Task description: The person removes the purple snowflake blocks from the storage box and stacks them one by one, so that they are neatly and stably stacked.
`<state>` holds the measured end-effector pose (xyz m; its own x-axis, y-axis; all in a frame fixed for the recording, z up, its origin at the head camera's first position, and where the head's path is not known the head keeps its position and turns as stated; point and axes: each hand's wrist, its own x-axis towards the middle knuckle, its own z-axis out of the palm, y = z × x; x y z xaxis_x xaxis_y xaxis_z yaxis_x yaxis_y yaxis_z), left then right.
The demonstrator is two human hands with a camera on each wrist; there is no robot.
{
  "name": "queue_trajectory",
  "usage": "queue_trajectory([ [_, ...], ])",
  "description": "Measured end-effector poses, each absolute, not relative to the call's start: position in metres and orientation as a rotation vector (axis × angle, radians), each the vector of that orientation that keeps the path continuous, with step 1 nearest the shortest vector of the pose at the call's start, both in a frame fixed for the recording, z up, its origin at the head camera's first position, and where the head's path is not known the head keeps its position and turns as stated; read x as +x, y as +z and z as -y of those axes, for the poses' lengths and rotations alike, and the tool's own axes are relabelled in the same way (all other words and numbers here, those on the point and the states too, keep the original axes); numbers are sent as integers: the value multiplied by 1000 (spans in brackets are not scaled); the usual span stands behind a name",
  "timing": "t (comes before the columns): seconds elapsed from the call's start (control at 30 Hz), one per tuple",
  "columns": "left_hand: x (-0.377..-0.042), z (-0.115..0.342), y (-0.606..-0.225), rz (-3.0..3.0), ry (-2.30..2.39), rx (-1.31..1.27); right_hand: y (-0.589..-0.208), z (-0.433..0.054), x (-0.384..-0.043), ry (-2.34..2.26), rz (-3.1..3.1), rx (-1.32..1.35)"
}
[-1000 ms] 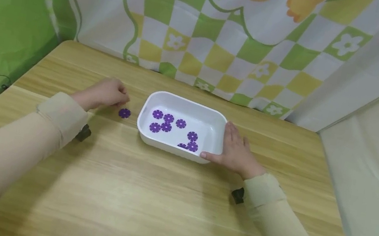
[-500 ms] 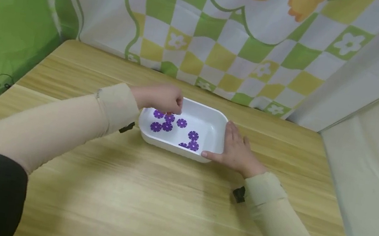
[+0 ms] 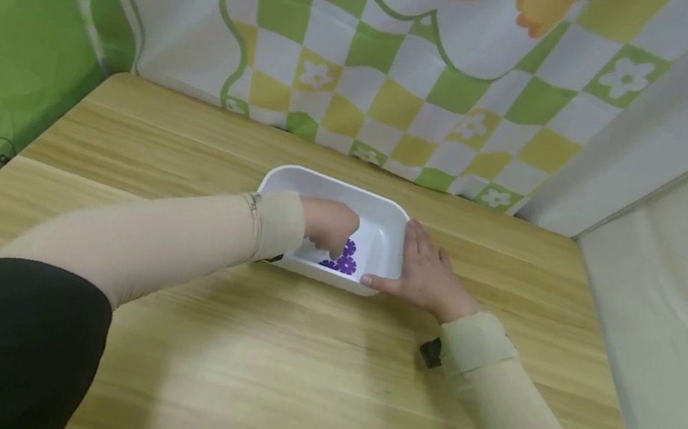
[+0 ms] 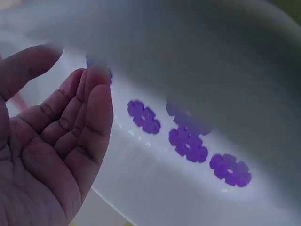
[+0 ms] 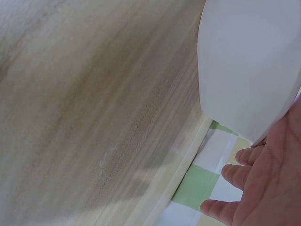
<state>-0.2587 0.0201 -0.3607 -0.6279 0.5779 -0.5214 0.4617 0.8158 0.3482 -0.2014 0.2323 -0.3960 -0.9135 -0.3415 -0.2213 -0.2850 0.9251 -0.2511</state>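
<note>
A white oblong tray (image 3: 385,233) sits on the wooden table with several purple notched flower discs (image 3: 345,266) in it. My left hand (image 3: 334,224) reaches down inside the tray and covers part of the discs. In the left wrist view, the thumb of that left hand (image 4: 56,150) stands apart from the loosely bent fingers, with nothing seen between them. Flower discs (image 4: 188,144) lie on the floor beside its fingertips, one partly behind them. At the tray's right end, my right hand (image 3: 432,278) rests with straight fingers along the outer wall and the thumb on the front rim.
The wooden table (image 3: 290,372) stretches in front of the tray. Behind it hangs a checked, flowered curtain (image 3: 397,102) at the table's back edge. A green cloth (image 3: 1,20) is at the left, and a pale wall (image 3: 678,301) stands at the right.
My left hand has moved right from beside a disc on the table, over the tray and down into it. My sleeve now covers that disc's spot. The right hand stays at the tray.
</note>
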Motion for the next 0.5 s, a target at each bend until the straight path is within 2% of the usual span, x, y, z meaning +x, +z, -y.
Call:
queue_trajectory([
  [0.13,-255,-24,-368,-2340,183,768,-397,-233,-202,-301,-2819,-468],
  [0.37,-252,-24,-384,-2402,17,988,-396,-232,-204,-290,-2831,-480],
  [0.5,-250,-24,-386,-2409,21,984,-394,-232,-203,-297,-2823,-478],
])
